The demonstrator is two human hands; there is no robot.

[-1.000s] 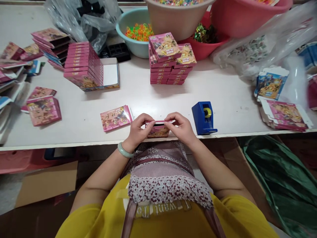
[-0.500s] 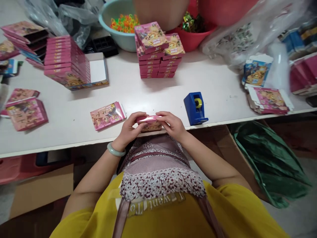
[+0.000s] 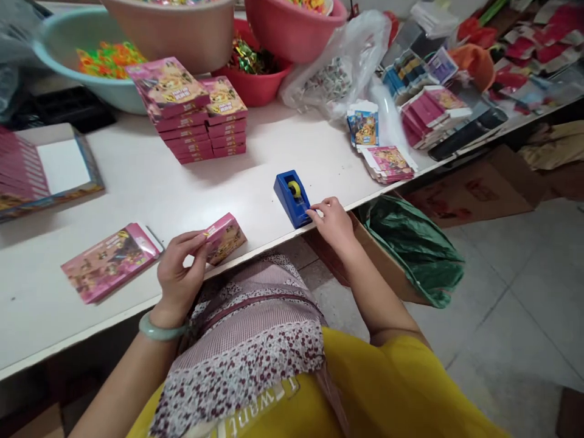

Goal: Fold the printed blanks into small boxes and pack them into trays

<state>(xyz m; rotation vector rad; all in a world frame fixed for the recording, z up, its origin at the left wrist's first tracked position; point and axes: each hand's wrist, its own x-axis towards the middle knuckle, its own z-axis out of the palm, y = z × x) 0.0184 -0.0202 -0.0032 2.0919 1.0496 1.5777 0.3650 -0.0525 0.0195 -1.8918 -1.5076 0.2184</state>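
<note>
My left hand (image 3: 182,261) grips one end of a small pink printed box (image 3: 225,238), which stands on its edge near the front of the table. At the front tip of a blue tape dispenser (image 3: 291,198), the thumb and fingers of my right hand (image 3: 333,222) are pinched on the end of the tape. The clear strip itself is hard to make out. A yellow-cored roll sits in the dispenser. Left of my left hand, flat pink cartons (image 3: 109,261) lie in a small pile.
Stacked pink boxes (image 3: 187,118) stand behind. Left of them is an open display tray (image 3: 64,161) with pink boxes. Basins, including a light-blue one (image 3: 59,48), line the back. Flattened cartons (image 3: 387,164) lie right. A green-lined carton (image 3: 410,249) stands below the table edge.
My right hand has left the pink box and moved right to the tape dispenser. My left hand keeps hold of the box, now tilted. The view has swung to the right.
</note>
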